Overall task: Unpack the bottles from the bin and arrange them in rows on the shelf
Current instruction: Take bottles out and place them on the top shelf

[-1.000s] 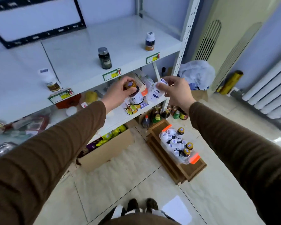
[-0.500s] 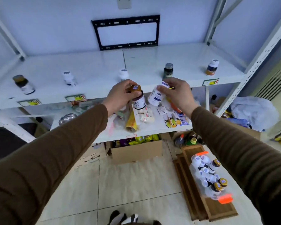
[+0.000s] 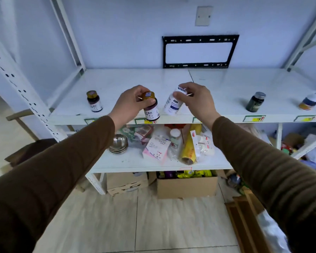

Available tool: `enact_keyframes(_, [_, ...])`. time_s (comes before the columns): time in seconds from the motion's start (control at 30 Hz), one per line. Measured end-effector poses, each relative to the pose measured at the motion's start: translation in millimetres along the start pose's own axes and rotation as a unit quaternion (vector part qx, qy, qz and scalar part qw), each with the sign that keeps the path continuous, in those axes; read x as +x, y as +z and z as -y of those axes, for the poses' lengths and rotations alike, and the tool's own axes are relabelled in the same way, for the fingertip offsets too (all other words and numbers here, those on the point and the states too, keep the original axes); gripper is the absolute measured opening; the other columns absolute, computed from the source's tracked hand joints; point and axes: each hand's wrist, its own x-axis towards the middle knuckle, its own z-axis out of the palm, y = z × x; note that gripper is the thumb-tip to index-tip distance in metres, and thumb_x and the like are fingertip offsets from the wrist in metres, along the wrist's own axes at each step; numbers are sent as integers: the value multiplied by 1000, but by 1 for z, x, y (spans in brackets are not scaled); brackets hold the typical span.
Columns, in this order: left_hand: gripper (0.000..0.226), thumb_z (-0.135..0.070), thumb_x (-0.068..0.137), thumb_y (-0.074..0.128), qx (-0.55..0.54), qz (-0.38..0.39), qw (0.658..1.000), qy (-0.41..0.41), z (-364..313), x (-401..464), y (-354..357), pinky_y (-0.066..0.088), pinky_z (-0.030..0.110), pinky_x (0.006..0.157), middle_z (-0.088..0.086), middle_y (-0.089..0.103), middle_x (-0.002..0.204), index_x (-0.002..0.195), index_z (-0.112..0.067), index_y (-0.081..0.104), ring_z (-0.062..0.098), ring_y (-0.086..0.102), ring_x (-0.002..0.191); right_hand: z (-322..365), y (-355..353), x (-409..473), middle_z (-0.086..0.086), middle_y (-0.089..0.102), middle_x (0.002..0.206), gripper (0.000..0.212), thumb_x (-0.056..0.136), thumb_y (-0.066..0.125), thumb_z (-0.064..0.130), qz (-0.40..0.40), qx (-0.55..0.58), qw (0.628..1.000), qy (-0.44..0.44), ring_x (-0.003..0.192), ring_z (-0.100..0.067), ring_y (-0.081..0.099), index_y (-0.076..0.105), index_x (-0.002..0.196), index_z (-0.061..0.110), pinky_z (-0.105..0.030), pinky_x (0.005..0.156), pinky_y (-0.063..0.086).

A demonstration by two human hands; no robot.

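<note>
fingers [image 3: 150, 102] of my left hand [image 3: 130, 105] are curled round the gold cap and neck of a dark amber bottle [image 3: 150, 106], and my right hand [image 3: 195, 101] pinches the cap end of a white bottle [image 3: 172, 104] that hangs tilted, base toward the left. both bottles are in the air just in front of the upper shelf [image 3: 153, 79], over its front edge, not yet resting on it.

what changed in the last second: the view has swung away from the bin on the floor and come square onto the shelving. the bin has slipped almost out of frame at the lower right, where i only make out a blurred pale edge, and the hands have risen from the level of the cluttered middle shelf [image 3: 135, 159] to the upper one. the grips themselves look the same as before.

for the task, i judge the carry is over and the placing is next. three bottles already stand along the front: an amber one [image 3: 94, 101] at the left, a dark green one [image 3: 255, 102] and a white-capped one [image 3: 311, 101] at the right, well apart from each other. the open stretch between the amber and green bottles lies right under my hands, so these two should go down there, the white one uprighted first.
</note>
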Motion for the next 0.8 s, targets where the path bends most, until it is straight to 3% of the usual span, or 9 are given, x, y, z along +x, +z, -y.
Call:
enact_keyframes(0.13, [30,-41,80,75,6,-10,1000,9,20,21,-45,53,35,86,-7,71,106,105,-28,66,13,68,91,24,33,33,19,66,91,33,82,68,50,-15,-42,999,-8,81,2,62,70,108,30,-20,73,48])
enact_keyframes(0.27, [30,-41,81,75,13,-29,999,13,38,46,-75,53,33,84,-8,70,105,106,-27,66,14,68,93,37,54,74,10,70,107,41,82,64,55,-25,-106,994,-18,91,-9,64,68,115,30,-27,77,48])
enact_keyframes(0.43, [30,-36,83,75,18,-30,999,8,59,85,-97,53,38,89,-4,70,107,109,-23,66,18,68,95,33,81,124,14,67,110,42,80,61,57,-22,-167,986,-9,95,-11,63,63,116,37,-32,80,49])
enact_keyframes(0.6, [29,-40,83,74,43,-27,999,3,80,124,-109,52,29,80,-7,70,106,108,-27,65,15,68,94,11,119,165,12,69,105,37,77,63,54,11,-193,981,2,95,-17,64,62,110,36,-32,79,47])
enact_keyframes(0.8, [27,-42,81,75,58,-10,998,-20,106,156,-117,50,26,77,-12,70,104,104,-31,65,13,67,94,-12,152,187,13,67,103,36,76,66,54,96,-214,972,25,93,-17,62,61,107,35,-30,75,42])
